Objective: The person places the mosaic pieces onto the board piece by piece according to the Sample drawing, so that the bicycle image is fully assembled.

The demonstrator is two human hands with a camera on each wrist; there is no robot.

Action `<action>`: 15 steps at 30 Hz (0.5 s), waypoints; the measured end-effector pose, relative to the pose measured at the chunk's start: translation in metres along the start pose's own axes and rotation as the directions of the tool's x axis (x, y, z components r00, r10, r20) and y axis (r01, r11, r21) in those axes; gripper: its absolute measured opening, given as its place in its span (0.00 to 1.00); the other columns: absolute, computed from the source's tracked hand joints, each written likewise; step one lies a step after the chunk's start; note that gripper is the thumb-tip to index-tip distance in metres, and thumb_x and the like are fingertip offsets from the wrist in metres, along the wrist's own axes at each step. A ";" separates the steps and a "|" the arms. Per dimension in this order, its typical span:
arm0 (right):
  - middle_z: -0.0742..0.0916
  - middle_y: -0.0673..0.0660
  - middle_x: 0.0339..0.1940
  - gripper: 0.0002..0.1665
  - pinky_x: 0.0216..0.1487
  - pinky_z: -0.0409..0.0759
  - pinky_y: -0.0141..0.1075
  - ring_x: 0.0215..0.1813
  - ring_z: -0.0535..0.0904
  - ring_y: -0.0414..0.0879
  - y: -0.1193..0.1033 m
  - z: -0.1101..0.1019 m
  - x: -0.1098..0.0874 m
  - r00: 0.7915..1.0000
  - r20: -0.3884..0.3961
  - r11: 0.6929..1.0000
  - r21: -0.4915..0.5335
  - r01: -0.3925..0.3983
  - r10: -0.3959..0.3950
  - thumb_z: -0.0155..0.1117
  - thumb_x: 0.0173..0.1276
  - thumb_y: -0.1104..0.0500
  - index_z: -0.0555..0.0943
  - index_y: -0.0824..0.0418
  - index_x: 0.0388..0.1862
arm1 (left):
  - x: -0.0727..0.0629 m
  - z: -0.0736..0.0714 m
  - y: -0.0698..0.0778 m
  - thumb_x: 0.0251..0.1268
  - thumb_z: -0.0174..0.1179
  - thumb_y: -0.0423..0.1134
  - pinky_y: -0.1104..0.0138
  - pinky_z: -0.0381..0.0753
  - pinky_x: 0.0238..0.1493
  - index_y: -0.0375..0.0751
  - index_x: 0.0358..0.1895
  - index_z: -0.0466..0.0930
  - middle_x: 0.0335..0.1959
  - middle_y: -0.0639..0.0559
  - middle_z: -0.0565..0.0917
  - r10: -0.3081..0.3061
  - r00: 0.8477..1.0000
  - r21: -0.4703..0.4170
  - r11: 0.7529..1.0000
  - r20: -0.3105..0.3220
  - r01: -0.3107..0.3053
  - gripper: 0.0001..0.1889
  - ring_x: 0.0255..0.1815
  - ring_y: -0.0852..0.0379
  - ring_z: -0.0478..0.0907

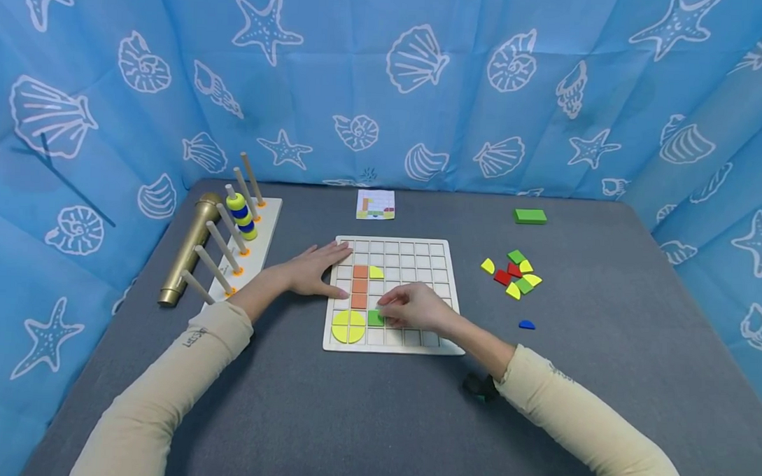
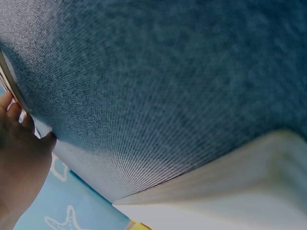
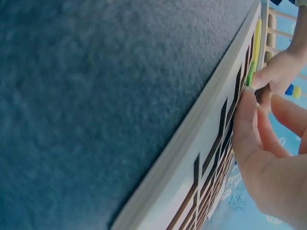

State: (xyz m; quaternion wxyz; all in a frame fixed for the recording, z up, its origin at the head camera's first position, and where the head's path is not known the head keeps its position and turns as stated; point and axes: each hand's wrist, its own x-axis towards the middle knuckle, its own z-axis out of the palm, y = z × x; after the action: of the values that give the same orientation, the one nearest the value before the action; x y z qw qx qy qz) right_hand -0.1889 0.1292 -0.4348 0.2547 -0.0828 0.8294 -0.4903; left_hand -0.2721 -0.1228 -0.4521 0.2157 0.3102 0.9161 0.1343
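Observation:
A white grid board [image 1: 415, 343] lies on the table. On its left part sit a column of orange squares [image 1: 360, 285], a yellow quarter-circle piece [image 1: 376, 272] and a full yellow circle [image 1: 348, 326] of quarter pieces. A green square [image 1: 375, 318] lies flat in a cell right of the circle. My right hand [image 1: 419, 307] is over the board with a fingertip at the green square; in the right wrist view its fingers [image 3: 247, 117] stand apart from each other. My left hand [image 1: 313, 269] rests spread on the board's left edge, also seen in the left wrist view.
Loose yellow, red and green pieces [image 1: 513, 271] lie right of the board, with a blue half-circle [image 1: 526, 325] and green block [image 1: 530, 216]. A pattern card [image 1: 376, 205] lies behind. At left stand a pegboard [image 1: 269, 223] with rings and a gold cylinder [image 1: 190, 252].

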 end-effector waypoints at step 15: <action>0.81 0.67 0.52 0.27 0.54 0.77 0.42 0.47 0.80 0.48 0.034 -0.074 -0.018 0.986 0.169 0.929 0.364 -0.069 0.007 0.56 0.73 0.58 0.69 0.74 0.64 | 0.000 0.001 -0.002 0.58 0.57 0.67 0.48 0.36 0.71 0.46 0.77 0.42 0.77 0.48 0.42 0.010 1.000 0.003 1.000 -0.007 -0.010 0.52 0.76 0.50 0.33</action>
State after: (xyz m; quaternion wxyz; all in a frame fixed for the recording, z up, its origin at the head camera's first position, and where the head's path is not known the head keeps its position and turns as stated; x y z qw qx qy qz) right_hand -0.2068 0.2107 -0.4293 0.3428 -0.0578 0.7002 -0.6236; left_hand -0.2730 -0.1239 -0.4537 0.2111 0.3148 0.9155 0.1351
